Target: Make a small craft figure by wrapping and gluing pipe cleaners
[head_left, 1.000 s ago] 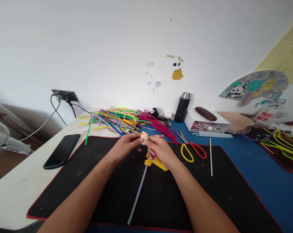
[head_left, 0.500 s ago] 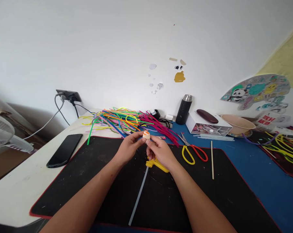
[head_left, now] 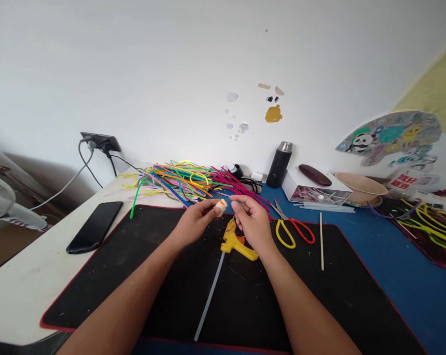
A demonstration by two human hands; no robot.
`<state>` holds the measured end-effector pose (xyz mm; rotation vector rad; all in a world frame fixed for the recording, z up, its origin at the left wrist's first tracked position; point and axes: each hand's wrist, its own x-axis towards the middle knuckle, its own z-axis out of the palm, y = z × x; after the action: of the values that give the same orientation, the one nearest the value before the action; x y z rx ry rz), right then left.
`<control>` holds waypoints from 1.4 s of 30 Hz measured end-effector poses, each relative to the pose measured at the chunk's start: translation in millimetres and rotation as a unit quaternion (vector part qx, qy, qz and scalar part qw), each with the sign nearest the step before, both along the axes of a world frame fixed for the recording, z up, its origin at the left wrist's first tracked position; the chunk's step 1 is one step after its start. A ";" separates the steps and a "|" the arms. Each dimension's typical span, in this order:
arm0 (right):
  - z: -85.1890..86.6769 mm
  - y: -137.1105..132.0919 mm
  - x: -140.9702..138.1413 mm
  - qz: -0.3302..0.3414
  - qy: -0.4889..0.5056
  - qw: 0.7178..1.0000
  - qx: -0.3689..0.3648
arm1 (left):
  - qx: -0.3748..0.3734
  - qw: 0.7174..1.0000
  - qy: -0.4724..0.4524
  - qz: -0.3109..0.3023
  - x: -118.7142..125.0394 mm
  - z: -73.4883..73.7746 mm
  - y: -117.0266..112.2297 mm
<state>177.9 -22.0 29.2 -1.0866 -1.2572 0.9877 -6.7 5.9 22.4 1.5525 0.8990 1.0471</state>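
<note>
A small cream-and-orange rounded piece is pinched between the thumb and fingers of my left hand; what it is made of cannot be told. Just to its right, apart from it, is my right hand, its fingers curled and thumb and index fingertip close together. Whatever lies between those tips, if anything, is too small to make out. Below my hands a yellow hot glue gun rests on the black mat, with a long translucent glue stick sticking out of its rear toward me.
Colourful pipe cleaners lie heaped at the back. On the right are scissors with yellow and red handles, a wooden stick, a black thermos, a white box and a bowl. A phone lies left.
My right hand has come away from the small piece and moved slightly right. The left hand still holds the piece, now tilted. More of the glue gun shows.
</note>
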 end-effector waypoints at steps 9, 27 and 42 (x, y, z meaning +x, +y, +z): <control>-3.0 2.0 0.2 0.018 -0.016 1.000 -0.015 | 0.000 0.999 0.012 -0.048 -0.3 3.9 -4.4; -5.4 5.3 2.7 0.087 -0.004 0.994 -0.073 | 0.093 0.987 0.130 -0.007 -2.6 6.9 -9.3; -20.5 6.9 -2.0 0.043 -0.067 0.996 -0.038 | 0.027 0.999 0.040 0.007 5.8 -12.1 -5.5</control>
<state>175.9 -15.1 8.7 -1.1829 -1.3931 1.0490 -1.0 0.4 10.2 1.6452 0.9439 1.0328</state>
